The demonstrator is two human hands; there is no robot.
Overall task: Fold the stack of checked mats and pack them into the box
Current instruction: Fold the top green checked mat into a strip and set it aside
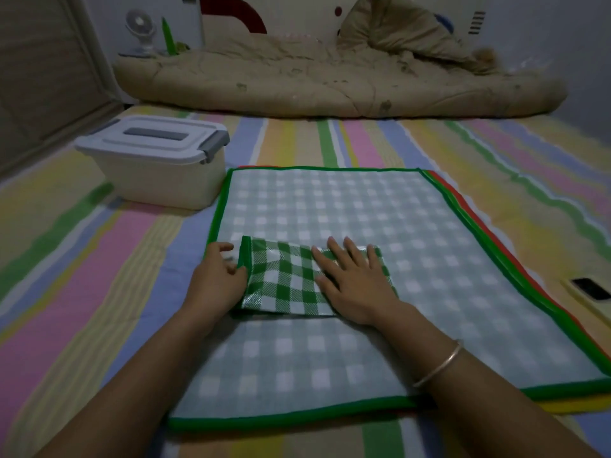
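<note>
- Clearly, the right hand point(355, 285) lay flat, fingers straight, on the folded mat point(284, 287).
- The left hand point(216, 279) pinched its left edge; a firm crease was needed there.

Folded green-checked mat point(284, 282) atop flat mat stack point(380, 219), lidded box point(155, 160) left

Left hand point(216, 282) curled, right hand point(358, 285) flat with fingers spread.
</note>
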